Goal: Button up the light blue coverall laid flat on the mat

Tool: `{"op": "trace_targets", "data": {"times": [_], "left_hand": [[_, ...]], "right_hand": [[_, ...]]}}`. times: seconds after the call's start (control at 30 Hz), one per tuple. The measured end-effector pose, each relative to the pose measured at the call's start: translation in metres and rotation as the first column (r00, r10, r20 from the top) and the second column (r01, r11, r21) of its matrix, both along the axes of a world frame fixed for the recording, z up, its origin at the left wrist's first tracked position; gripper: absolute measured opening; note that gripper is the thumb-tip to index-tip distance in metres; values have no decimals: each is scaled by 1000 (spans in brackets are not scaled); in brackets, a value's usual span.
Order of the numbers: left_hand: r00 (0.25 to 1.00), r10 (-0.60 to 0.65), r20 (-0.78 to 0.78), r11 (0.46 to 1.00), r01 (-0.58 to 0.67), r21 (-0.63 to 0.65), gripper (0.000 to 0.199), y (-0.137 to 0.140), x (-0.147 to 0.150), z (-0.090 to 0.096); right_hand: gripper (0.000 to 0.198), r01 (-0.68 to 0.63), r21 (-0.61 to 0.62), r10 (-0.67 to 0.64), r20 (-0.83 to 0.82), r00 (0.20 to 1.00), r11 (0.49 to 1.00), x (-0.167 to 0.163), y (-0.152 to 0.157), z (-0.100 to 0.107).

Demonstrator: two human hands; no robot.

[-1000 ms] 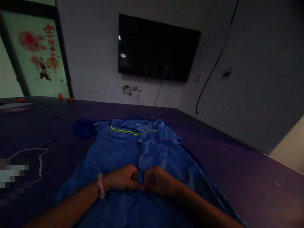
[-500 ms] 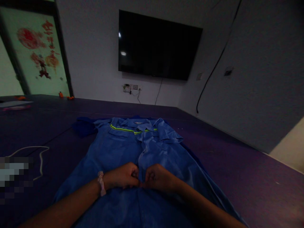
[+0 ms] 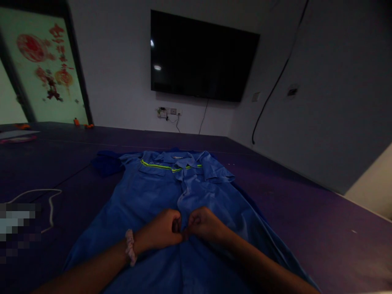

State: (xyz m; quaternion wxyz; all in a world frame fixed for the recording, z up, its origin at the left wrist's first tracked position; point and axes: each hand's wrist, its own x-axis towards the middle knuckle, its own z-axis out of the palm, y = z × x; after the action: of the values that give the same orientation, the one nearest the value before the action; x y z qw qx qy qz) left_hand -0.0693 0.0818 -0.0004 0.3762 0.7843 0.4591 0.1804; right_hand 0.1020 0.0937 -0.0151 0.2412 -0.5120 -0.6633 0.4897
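A blue short-sleeved work shirt (image 3: 147,196) lies spread face up on the floor, its collar away from me and a yellow-green stripe across the chest. Both hands meet at its front opening, low on the shirt. My left hand (image 3: 163,228), with a pale scrunchie (image 3: 130,247) on the wrist, pinches the front edge. Right beside it, my right hand (image 3: 204,224) pinches the same edge, fingers curled and thumbs nearly touching. Any button between the fingertips is hidden. Above the hands the front edges lie unevenly together. Darker blue cloth (image 3: 107,163) shows from under the shirt at the left shoulder.
The purple floor (image 3: 306,208) runs to the walls. At left lie a white cable (image 3: 50,208) and a blurred-out object (image 3: 15,222). Orange toys (image 3: 88,126) are near the door (image 3: 45,69). A large television (image 3: 202,57) hangs on the far wall; a black cable (image 3: 272,90) dangles at right.
Both hands stay at the front opening, with the fingers shifting slightly and the thumbs coming a little higher. The view has moved a little.
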Motion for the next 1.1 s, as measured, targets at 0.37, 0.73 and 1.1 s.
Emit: {"op": "trace_targets", "data": {"times": [0.37,0.73,1.1], "left_hand": [[967,123,-224,961,-59,271,36,-6,6,-11],[915,103,-390,943,35,331,33,-12,10,-6],[925,58,-376,950,64,304,35,-7,7,-8]], "right_hand": [[10,-14,-20,14,5,1000,1000,-3,-1,-5],[12,-24,32,23,30,999,999,-2,-2,-4],[12,-43,8,43,66,997,999,-3,-5,2]]}}
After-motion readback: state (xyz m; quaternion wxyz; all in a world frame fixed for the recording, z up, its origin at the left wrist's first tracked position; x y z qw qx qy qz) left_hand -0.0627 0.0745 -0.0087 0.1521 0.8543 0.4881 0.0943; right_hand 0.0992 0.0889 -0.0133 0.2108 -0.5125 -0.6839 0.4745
